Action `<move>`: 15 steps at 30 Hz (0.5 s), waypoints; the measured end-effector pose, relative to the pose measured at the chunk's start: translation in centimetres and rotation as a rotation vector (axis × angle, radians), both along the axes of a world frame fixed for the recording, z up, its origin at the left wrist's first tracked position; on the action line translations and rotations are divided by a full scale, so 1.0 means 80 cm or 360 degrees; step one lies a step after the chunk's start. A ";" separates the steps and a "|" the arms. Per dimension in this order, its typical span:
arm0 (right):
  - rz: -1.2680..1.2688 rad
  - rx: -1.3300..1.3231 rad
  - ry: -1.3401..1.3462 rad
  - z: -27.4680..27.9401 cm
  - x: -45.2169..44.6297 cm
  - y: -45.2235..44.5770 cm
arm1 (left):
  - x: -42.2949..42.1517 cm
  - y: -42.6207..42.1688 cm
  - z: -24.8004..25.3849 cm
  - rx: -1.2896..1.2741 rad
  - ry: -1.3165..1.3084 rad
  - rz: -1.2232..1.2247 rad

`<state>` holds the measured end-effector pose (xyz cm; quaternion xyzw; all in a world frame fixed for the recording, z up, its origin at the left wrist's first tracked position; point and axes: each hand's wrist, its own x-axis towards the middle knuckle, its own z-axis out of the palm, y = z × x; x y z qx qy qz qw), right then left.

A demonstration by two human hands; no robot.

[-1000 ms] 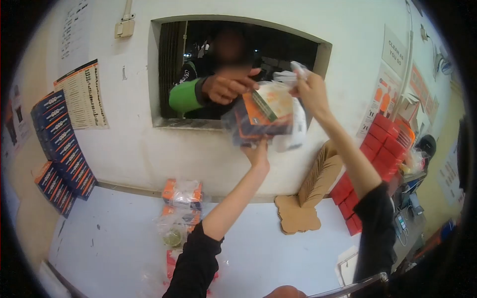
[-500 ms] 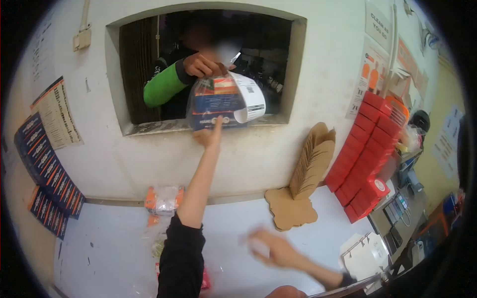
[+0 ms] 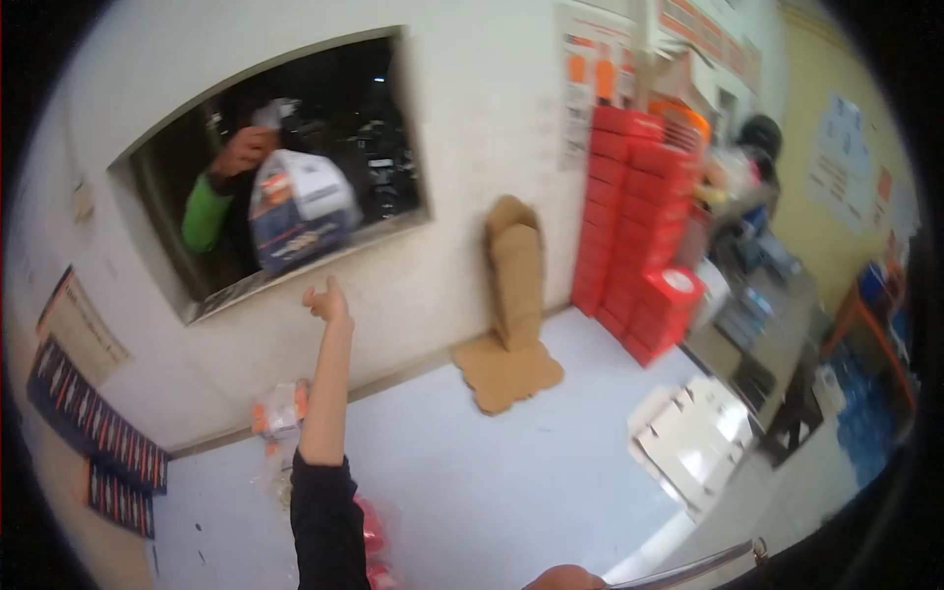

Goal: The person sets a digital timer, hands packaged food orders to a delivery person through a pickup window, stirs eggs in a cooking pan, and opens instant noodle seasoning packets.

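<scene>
Bagged box [image 3: 305,211] hangs upright; print [image 3: 295,239] faces inward; long axis unclear.

A whitish wall [image 3: 482,128] has 1 window opening [image 3: 329,118], dark beyond with small glints, above a pale bluish counter [image 3: 492,472]. At right are a grey side counter [image 3: 787,320] and a yellowish wall [image 3: 811,88] bearing paper sheets [image 3: 844,147].

The person's left hand [image 3: 330,301], fingers loosely spread, reaches just below the window sill [image 3: 382,235], holding nothing. Another person's hand [image 3: 244,150] grips the top of a bagged box [image 3: 301,218]. Brown cardboard [image 3: 516,280] and stacked red boxes [image 3: 629,221] stand on the bench [image 3: 531,472].
</scene>
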<state>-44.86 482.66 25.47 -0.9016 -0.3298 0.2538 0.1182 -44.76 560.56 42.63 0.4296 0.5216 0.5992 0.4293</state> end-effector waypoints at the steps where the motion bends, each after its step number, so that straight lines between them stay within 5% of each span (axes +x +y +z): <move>1: -0.0028 0.0088 0.0098 -0.005 0.001 -0.013 | 0.007 -0.048 0.002 0.0000 -0.0200 -0.0232; 3: -0.0075 0.0283 0.0028 -0.025 -0.009 -0.041 | 0.018 -0.218 0.027 0.0048 -0.0612 -0.0835; 4: -0.0280 -0.0110 0.0337 0.041 -0.005 -0.022 | 0.020 -0.299 0.031 0.0153 -0.0635 -0.1099; 7: -0.0322 -0.0130 0.0362 -0.003 -0.017 -0.099 | 0.029 -0.525 0.035 0.0709 -0.0320 -0.1492; 9: -0.0247 -0.0322 0.0686 -0.036 -0.019 -0.156 | 0.025 -0.627 0.044 0.1142 -0.0307 -0.2114; 12: -0.0329 -0.0220 0.1012 -0.110 -0.009 -0.269 | 0.038 -0.764 0.139 0.1428 -0.0804 -0.2562; 14: -0.0451 -0.0130 0.0997 -0.136 0.016 -0.338 | 0.034 -0.853 0.172 0.1446 0.0270 -0.2317; 15: -0.0483 -0.0149 0.0993 -0.134 0.034 -0.363 | 0.047 -0.893 0.182 0.1469 0.0291 -0.2412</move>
